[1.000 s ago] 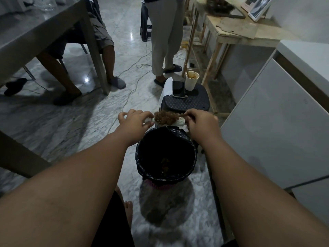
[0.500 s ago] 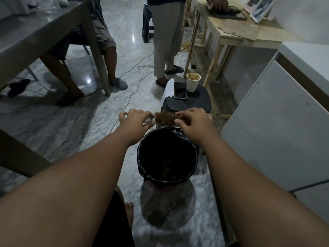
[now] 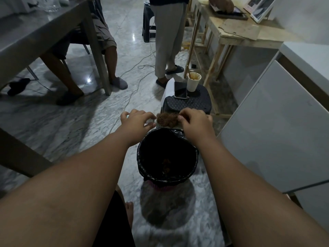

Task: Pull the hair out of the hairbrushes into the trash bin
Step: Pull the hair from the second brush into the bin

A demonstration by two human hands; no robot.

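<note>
While the left hand [image 3: 138,120] pinches the hairbrush [image 3: 161,124] by its handle end, the right hand [image 3: 195,123] pinches the hair [image 3: 167,118] just beside it, above the trash bin [image 3: 167,177]. That clump looks light, soft and tangled; best taken low at the bristles.

Brush [image 3: 161,124]: pale, lying level, held at both ends, its face matted with a brown clump of hair [image 3: 167,118] that fills the span between the two grips. Bin [image 3: 142,157]: round, black-lined, open, directly below the grips; brown tufts lie at its bottom.
</note>
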